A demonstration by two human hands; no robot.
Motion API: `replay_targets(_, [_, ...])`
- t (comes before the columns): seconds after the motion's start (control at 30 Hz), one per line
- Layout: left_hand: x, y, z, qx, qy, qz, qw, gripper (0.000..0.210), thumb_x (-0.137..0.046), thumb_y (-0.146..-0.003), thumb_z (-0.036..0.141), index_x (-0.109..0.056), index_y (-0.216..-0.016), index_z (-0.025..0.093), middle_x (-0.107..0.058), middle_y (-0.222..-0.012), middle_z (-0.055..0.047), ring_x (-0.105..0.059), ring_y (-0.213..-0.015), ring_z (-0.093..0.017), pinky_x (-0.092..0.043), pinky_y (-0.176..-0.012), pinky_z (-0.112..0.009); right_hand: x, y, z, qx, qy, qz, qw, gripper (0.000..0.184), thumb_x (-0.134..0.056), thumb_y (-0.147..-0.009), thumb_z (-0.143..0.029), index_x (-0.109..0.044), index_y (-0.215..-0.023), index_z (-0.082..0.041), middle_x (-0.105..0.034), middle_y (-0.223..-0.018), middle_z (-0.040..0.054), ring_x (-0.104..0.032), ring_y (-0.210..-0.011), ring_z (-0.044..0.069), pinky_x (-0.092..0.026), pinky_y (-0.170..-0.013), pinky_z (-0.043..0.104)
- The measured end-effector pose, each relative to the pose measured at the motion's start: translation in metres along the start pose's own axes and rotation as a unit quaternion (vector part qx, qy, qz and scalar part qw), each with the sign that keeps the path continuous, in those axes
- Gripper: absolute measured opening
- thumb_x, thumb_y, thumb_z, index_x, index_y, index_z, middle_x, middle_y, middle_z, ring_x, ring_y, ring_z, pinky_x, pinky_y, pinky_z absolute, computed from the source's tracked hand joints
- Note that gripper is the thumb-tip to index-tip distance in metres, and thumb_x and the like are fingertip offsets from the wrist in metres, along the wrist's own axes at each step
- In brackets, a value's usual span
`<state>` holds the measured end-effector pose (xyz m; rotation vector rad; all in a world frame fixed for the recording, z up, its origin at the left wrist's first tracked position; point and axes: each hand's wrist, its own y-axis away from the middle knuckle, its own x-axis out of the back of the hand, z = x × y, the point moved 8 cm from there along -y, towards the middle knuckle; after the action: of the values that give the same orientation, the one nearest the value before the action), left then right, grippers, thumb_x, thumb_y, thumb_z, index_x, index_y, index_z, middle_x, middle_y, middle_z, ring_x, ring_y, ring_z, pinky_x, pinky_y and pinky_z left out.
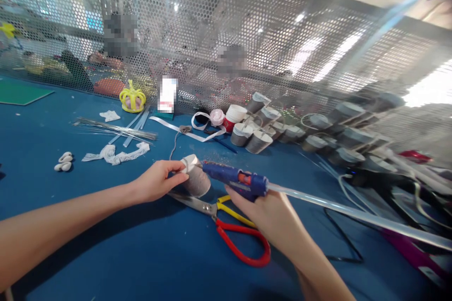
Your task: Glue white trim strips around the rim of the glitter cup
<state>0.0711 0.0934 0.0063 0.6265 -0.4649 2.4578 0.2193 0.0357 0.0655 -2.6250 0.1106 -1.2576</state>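
My left hand (160, 179) pinches the rim of a small grey cup (198, 182) with a white lining, which is tilted over the blue table. A grey cord (173, 146) runs from the cup's rim up to a small coil. In my right hand (266, 214) is a blue glue gun (233, 178), its nozzle at the cup's rim and a long clear glue stick (339, 210) sticking out of its back. Beneath the cup and gun lie open scissors (212, 209) with one yellow and one red handle.
Several grey cups (259, 142) stand and lie at the back right. White ribbon (165, 123), thin wires (116, 128), lace (116, 153), white pebbles (64, 162) and a yellow crown-shaped piece (132, 98) lie around the left and back. A perforated metal screen (197, 23) borders the table behind.
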Motion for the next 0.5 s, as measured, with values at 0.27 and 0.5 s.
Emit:
replay_targets(0.27, [0.0,-0.0001,-0.0007,0.001,-0.015,-0.01,1.0,0.023,-0.039,-0.077,0.03,-0.045,-0.062,0.014,-0.035,-0.059,0.004,-0.033,-0.059,-0.009,-0.027,-0.054,-0.018,-0.001,0.0006,0.0006,0.005,0.02,-0.001,1.0,0.014,-0.049,-0.069,-0.028,-0.056,-0.058,-0.022,-0.05,-0.046,-0.0006,-0.044,-0.042,0.013,-0.035,-0.04,0.025])
replay_targets(0.5, [-0.0002,-0.0018,-0.0006,-0.007,-0.038,-0.013,0.999,0.022,-0.04,-0.078,0.029,-0.045,-0.062,0.014,-0.038,-0.059,0.004,-0.034,-0.058,-0.008,-0.028,-0.054,-0.018,0.0044,0.0019,0.002,0.041,0.071,0.016,0.997,0.018,-0.047,-0.071,-0.028,-0.062,-0.065,-0.019,-0.051,-0.044,-0.001,-0.045,-0.04,0.011,-0.034,-0.038,0.023])
